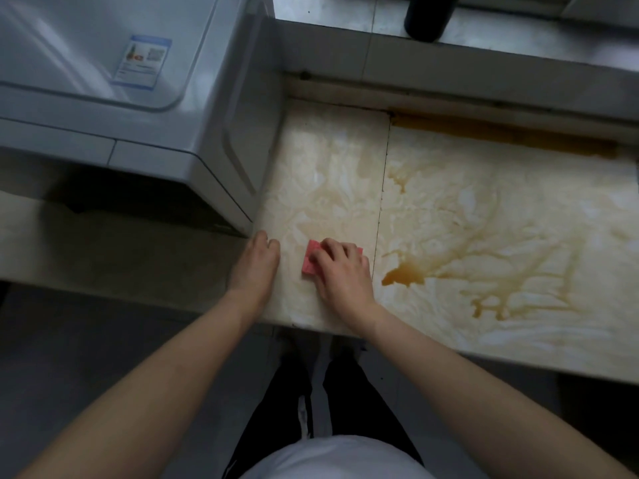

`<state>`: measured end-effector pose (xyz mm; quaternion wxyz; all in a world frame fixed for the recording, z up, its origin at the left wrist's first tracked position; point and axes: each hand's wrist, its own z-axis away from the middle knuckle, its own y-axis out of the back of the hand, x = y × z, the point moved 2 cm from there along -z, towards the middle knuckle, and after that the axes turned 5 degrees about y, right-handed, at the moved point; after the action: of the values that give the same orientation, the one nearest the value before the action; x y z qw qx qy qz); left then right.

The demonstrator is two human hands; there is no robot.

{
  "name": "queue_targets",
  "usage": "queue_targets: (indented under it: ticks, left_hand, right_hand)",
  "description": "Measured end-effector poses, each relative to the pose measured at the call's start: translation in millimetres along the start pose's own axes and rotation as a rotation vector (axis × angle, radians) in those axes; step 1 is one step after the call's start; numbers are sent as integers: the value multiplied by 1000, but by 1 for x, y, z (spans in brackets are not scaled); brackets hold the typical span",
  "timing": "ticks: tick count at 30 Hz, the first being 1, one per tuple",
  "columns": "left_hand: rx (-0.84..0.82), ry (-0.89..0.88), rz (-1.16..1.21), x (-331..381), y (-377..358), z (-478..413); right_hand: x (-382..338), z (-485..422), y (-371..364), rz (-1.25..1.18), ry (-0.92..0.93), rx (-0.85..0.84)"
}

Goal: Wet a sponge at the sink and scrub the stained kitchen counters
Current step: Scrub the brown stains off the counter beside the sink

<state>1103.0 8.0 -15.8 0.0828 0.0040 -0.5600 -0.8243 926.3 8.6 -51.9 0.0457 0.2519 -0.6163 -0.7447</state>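
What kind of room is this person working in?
Most likely a home kitchen or utility corner: a brown-stained pale counter, a right hand pressing a pink sponge on it, and a white appliance standing at its left end.

Pink sponge (310, 261); brown-stained cream counter (484, 209)

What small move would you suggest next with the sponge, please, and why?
Probably slide the sponge rightward over the seam onto the brown puddle: the right hand holds it on paler counter, and that puddle lies just beside it.
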Motion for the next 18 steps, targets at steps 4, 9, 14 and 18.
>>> queue_targets:
  ticks: [4, 9, 14, 18]
  left_hand:
    - [-46, 52, 29, -14, -10, 3]
    - [-57, 10, 36, -24, -13, 5]
    - [-38, -18, -27, -27, -5, 11]
    - [-41, 3, -91, -26, -4, 9]
  right_hand:
    - [-13, 28, -10, 22, 81, -9]
    - [-29, 57, -22, -5, 296, 6]
    - [-29, 58, -29, 7, 345, 38]
    - [-33, 48, -26, 15, 329, 65]
